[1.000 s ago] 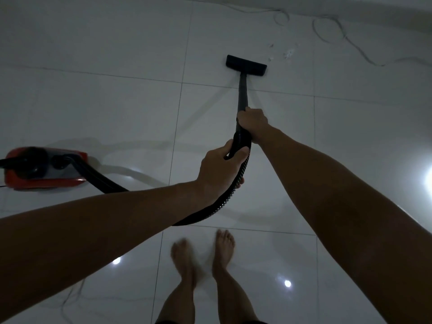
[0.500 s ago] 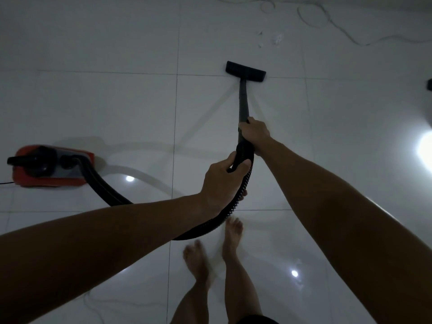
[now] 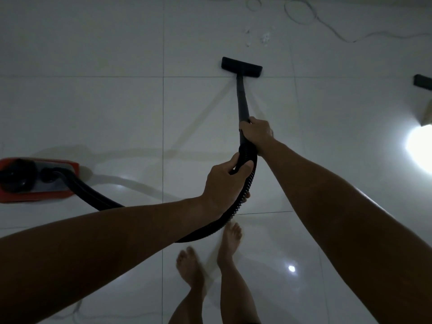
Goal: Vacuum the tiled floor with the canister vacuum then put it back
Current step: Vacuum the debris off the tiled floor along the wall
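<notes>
Nearest the camera, two bare feet are seen on the glossy tiled floor. Just above them, the ribbed hose is clasped by the left hand, its fingers curled round the hose where it meets the handle. A little further out, the black wand is gripped by the right hand, fingers wrapped round its lower end. Off to the left, the red canister is resting on the floor, joined to the hands by the hose. At the wand's far end, the floor head is laid flat on the tiles, just short of a small scatter of white crumbs. Beyond them, a thin cord is trailed along the floor. The vacuuming is judged to be under way: the crumbs are not yet picked up, and the putting away is left.
</notes>
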